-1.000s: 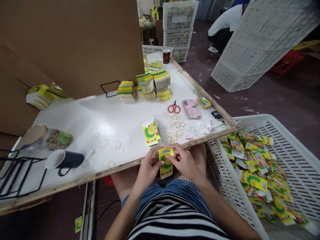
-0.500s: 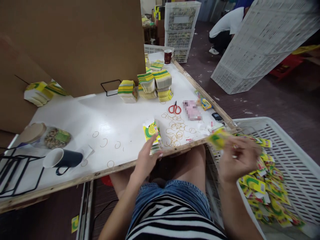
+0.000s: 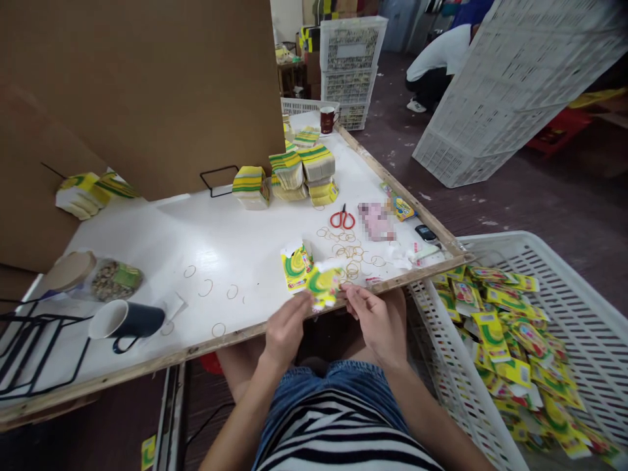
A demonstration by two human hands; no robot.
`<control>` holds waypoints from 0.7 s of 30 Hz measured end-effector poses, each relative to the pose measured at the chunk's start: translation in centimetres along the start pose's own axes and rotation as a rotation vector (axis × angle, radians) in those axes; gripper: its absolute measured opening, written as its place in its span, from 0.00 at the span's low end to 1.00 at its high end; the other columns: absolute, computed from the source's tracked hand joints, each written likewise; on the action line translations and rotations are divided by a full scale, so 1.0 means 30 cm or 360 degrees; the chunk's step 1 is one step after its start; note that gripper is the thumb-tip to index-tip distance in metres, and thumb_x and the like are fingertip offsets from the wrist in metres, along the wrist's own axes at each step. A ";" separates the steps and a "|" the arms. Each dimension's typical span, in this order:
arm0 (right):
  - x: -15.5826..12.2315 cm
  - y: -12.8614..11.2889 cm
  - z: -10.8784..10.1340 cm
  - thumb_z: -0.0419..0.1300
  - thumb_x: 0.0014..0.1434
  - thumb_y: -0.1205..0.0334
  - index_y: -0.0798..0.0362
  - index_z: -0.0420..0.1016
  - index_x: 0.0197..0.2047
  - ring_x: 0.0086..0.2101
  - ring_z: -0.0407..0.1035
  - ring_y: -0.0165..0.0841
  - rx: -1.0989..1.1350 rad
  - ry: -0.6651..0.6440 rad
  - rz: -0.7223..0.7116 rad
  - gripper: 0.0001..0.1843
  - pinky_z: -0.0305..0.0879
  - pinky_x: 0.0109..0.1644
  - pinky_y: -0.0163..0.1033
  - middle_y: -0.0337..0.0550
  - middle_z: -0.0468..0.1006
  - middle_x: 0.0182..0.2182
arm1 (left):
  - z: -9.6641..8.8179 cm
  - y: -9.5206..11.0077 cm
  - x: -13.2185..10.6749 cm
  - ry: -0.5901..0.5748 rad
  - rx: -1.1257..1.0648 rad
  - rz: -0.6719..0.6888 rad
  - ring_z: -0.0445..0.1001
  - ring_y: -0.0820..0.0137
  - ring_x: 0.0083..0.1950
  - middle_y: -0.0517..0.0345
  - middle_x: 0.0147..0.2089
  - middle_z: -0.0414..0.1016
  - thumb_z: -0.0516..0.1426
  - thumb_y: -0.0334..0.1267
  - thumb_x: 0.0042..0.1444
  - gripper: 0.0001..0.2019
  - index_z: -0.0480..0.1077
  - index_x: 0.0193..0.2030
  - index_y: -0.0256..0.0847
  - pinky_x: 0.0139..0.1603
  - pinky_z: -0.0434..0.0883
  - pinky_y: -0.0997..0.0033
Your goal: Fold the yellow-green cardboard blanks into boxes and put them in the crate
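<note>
A yellow-green printed card (image 3: 324, 282), slightly blurred, is held up between my two hands at the table's front edge. My left hand (image 3: 286, 331) pinches its lower left side with fingers and thumb together. At its right end, the fingertips of my right hand (image 3: 379, 322) are closed on it. Just behind lies a small stack of similar cards (image 3: 295, 265) on the white tabletop, partly covered by the held one. To my right, a white plastic basket (image 3: 572, 275) contains a loose heap of yellow-green cards (image 3: 515, 343).
Rubber bands (image 3: 350, 252), red-handled scissors (image 3: 342, 217) and a pink pixelated item (image 3: 376, 221) lie behind my hands. Bundled cards (image 3: 251, 186) stand by the cardboard panel (image 3: 186, 85). A dark mug (image 3: 140, 314) lies left. Tall white crates (image 3: 510, 85) and a crouching person (image 3: 439, 62) are beyond.
My right hand has moved left from above the basket to the table edge, bringing a card. My left hand has shifted from the stack to the card.
</note>
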State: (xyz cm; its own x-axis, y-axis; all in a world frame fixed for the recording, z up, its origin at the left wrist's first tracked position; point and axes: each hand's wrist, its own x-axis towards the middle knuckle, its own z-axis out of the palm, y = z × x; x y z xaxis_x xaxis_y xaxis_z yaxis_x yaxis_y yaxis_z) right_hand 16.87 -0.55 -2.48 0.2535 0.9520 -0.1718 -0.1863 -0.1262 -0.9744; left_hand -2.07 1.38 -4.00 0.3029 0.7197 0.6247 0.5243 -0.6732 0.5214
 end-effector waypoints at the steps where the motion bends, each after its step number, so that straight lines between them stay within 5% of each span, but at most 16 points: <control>1: 0.002 0.000 0.005 0.65 0.50 0.46 0.53 0.78 0.34 0.29 0.71 0.34 0.0113 -0.0018 0.0045 0.18 0.69 0.34 0.38 0.42 0.78 0.28 | 0.007 0.022 -0.014 -0.0021 -0.0047 0.0131 0.76 0.64 0.54 0.50 0.53 0.77 0.52 0.24 0.60 0.20 0.70 0.57 0.44 0.54 0.75 0.61; 4: 0.002 0.007 -0.007 0.70 0.45 0.50 0.54 0.77 0.35 0.30 0.72 0.33 0.0277 0.0053 0.0071 0.18 0.71 0.39 0.39 0.41 0.79 0.29 | 0.033 0.071 -0.040 -0.0097 -0.0179 0.0376 0.74 0.63 0.56 0.49 0.53 0.77 0.52 0.23 0.59 0.22 0.67 0.60 0.42 0.56 0.74 0.60; 6: -0.009 0.011 -0.020 0.69 0.46 0.51 0.54 0.76 0.35 0.32 0.73 0.33 0.0249 0.0133 0.0011 0.17 0.71 0.42 0.41 0.42 0.79 0.30 | 0.048 0.088 -0.040 -0.0075 -0.0323 0.0323 0.73 0.63 0.57 0.50 0.53 0.77 0.54 0.24 0.59 0.21 0.69 0.57 0.43 0.57 0.73 0.59; 10: -0.046 0.011 -0.015 0.68 0.49 0.53 0.53 0.74 0.38 0.33 0.74 0.34 0.0217 0.0115 -0.0042 0.16 0.72 0.41 0.40 0.42 0.80 0.30 | 0.050 0.093 -0.012 0.0175 -0.0841 -0.0521 0.71 0.58 0.59 0.46 0.57 0.74 0.59 0.35 0.57 0.19 0.70 0.56 0.42 0.60 0.70 0.57; 13: -0.062 0.019 0.010 0.69 0.49 0.55 0.52 0.74 0.38 0.31 0.74 0.32 0.0253 -0.0062 -0.0003 0.15 0.72 0.39 0.39 0.40 0.79 0.28 | 0.036 0.083 0.014 0.0059 -0.1469 -0.1128 0.75 0.55 0.54 0.43 0.52 0.77 0.61 0.48 0.54 0.23 0.72 0.54 0.38 0.54 0.73 0.57; 17: -0.062 0.035 0.027 0.68 0.51 0.55 0.52 0.78 0.37 0.38 0.75 0.35 0.0238 -0.0223 -0.0028 0.12 0.71 0.47 0.42 0.43 0.81 0.35 | 0.018 0.086 0.020 -0.0306 -0.1956 -0.1326 0.80 0.57 0.41 0.45 0.41 0.81 0.66 0.51 0.46 0.26 0.76 0.48 0.35 0.43 0.76 0.62; 21: -0.060 0.040 0.017 0.68 0.51 0.56 0.52 0.79 0.39 0.40 0.74 0.36 0.0237 -0.0267 -0.0014 0.13 0.70 0.50 0.45 0.44 0.82 0.38 | 0.016 0.106 0.010 -0.0249 -0.1999 -0.1406 0.79 0.63 0.33 0.48 0.36 0.82 0.67 0.47 0.45 0.26 0.75 0.49 0.35 0.35 0.75 0.68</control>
State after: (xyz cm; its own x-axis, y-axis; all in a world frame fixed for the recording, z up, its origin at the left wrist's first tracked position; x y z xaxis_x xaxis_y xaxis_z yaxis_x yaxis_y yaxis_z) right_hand 15.70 -2.27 -3.26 0.0966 0.9875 -0.1249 -0.3259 -0.0872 -0.9414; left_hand 0.07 -0.45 -2.43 0.3866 0.9083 -0.1596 -0.3851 0.3162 0.8670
